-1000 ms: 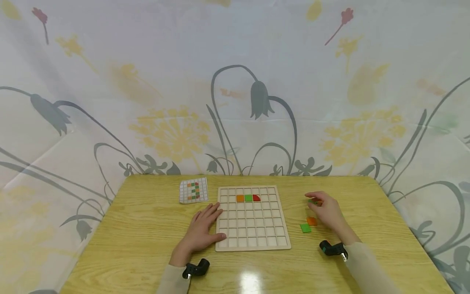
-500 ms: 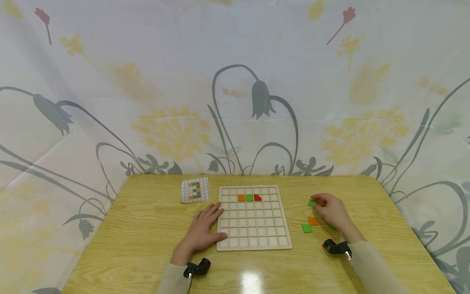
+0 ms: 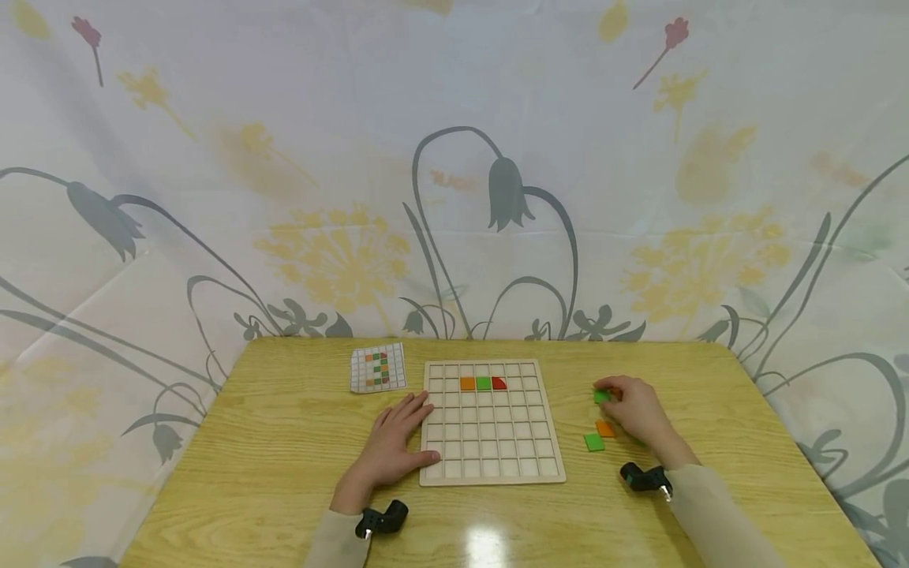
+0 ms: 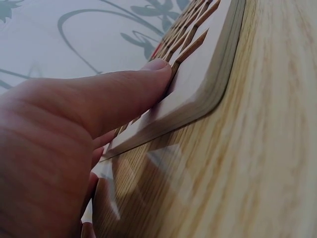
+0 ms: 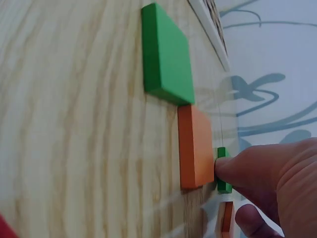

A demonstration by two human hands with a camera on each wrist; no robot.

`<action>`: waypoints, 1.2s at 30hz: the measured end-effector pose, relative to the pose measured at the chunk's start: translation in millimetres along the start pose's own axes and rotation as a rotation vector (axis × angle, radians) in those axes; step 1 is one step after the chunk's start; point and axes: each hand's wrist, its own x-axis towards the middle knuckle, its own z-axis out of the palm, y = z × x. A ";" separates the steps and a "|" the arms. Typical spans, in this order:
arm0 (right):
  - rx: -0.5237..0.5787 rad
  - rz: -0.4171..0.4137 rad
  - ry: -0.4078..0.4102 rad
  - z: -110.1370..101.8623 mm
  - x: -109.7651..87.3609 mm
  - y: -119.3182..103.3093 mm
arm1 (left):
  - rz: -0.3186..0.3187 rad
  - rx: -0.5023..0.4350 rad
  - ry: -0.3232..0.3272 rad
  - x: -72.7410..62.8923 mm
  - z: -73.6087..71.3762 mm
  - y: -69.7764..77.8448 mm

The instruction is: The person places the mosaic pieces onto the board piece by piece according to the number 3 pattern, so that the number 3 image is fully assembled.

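My left hand point(image 3: 389, 450) lies on the left edge of a wooden grid board point(image 3: 523, 477), its fingers spread. In the left wrist view its thumb point(image 4: 129, 89) presses on the board's frame near a corner. To the right of the board, my right hand point(image 3: 635, 408) pinches a green square tile point(image 3: 601, 396) between thumb and fingers. The right wrist view shows the thumb against that green tile point(image 5: 225, 186), with an orange piece point(image 5: 228, 218) beside the fingers. Nearer me lie an orange square tile point(image 3: 606, 429) and another green tile point(image 3: 593, 442).
In one row of the board sit an orange tile point(image 3: 467, 383), a green tile point(image 3: 484, 383) and a red quarter-round tile point(image 3: 499, 383). A pattern card point(image 3: 362, 379) lies left of the board. A patterned cloth point(image 3: 454, 197) hangs behind the table point(image 3: 263, 457).
My right hand has shifted slightly, its fingertips now around the green tile, which has moved a little toward me and left. The left hand stays on the board.
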 end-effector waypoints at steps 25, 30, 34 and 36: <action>-0.005 0.045 0.003 8.3 4.7 -2.4 | -0.011 0.003 0.003 0.7 -0.3 0.3; -0.025 0.021 0.029 8.3 4.5 -1.3 | -0.011 0.007 -0.002 0.6 0.0 -0.4; -0.035 0.011 0.035 7.6 2.7 -3.1 | -0.011 0.007 -0.007 -0.2 1.1 -1.2; -0.034 0.009 0.036 6.6 2.0 -4.7 | -0.007 0.004 -0.004 0.0 1.7 -1.7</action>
